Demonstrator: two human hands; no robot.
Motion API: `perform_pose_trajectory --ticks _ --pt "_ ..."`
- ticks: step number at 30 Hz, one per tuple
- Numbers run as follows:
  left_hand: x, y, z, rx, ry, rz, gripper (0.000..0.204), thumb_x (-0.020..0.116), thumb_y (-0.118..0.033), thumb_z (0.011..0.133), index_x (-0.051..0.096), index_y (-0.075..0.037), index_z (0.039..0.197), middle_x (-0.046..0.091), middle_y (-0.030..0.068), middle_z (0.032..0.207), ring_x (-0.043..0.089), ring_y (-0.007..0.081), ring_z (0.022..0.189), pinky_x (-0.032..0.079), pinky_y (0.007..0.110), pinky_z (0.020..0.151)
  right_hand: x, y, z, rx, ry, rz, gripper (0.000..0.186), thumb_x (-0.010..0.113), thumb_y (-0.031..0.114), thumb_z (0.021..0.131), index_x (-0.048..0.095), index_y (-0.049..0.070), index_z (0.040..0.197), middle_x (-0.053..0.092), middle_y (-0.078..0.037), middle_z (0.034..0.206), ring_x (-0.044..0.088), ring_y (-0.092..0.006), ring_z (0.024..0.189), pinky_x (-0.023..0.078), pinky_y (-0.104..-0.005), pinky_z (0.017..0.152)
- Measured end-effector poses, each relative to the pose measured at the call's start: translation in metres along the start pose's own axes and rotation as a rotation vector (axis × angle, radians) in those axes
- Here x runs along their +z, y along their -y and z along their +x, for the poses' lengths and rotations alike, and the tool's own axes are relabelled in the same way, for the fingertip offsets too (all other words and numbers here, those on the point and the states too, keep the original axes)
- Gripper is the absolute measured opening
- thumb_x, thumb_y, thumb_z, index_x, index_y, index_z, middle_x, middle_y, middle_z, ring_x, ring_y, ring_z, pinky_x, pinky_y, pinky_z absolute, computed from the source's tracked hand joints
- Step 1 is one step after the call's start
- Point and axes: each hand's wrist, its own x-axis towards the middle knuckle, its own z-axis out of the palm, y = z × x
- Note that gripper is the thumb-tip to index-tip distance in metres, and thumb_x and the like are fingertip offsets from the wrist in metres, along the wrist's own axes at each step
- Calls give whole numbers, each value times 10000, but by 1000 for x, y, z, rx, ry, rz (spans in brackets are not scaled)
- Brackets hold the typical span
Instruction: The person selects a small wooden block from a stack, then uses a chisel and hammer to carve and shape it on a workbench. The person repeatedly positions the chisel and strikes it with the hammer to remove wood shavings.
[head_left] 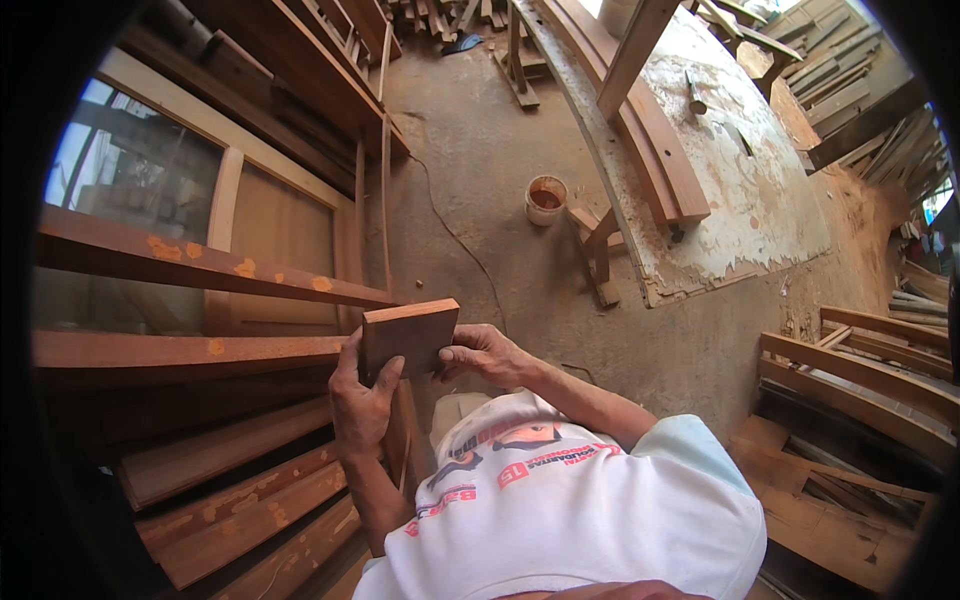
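In front of my body is a flat rectangular wooden block (408, 340), its broad face dark brown and its top edge a lighter orange-brown. My left hand (362, 402) grips its left side, with the thumb across the near face and the fingers behind. My right hand (488, 356) has its fingers curled at the lower right edge, thumb against the block. What lies under the block is hidden. Just left of my left hand, long reddish-brown wooden beams (190, 350) end close by; several carry orange filler-like patches.
Behind the beams stands a wooden door panel (285, 235) with glass. On the floor sit a white bucket (546, 200) with brown contents and a thin cable (450, 228). A worn workbench (745, 215) holds long planks (655, 155) and a hammer-like tool (694, 95). Wooden frames (850, 375) stand at right.
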Motion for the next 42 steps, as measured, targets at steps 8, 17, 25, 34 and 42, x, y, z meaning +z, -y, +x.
perform_pose_trajectory --ticks 8,17,25,34,42 --pt "26 17 26 -64 24 -65 513 776 -277 974 614 26 1355 711 136 1202 657 234 1120 509 379 1015 -35 13 1 49 -83 -283 551 689 351 1041 585 -53 1401 733 -152 1197 714 -213 1087 589 -376 947" --pt "42 25 103 -66 263 -53 414 758 -185 967 637 11 1311 738 126 1089 687 211 1010 549 366 933 -77 25 -13 78 -413 -742 536 669 373 1037 618 -53 1359 737 -225 1244 714 -324 1169 554 -411 1005" --pt "102 0 138 50 512 -120 403 753 -116 950 640 9 1316 739 96 1024 703 166 911 570 328 845 -99 55 -56 51 -655 -896 502 674 360 1024 641 -46 1317 738 -238 1218 713 -369 1150 552 -431 992" --pt "215 -90 118 111 525 -332 412 790 -164 960 647 5 1306 726 57 1066 673 133 962 553 294 866 -141 110 -204 -17 -815 -766 522 667 368 1031 634 -46 1348 737 -220 1239 711 -329 1172 545 -405 1005" --pt "338 -189 82 215 601 -289 430 811 -213 955 657 9 1289 726 47 1062 662 112 963 543 275 870 -234 133 -380 -150 -1149 -506 431 682 277 1028 661 -63 1292 770 -180 1123 754 -203 969 589 -346 870"
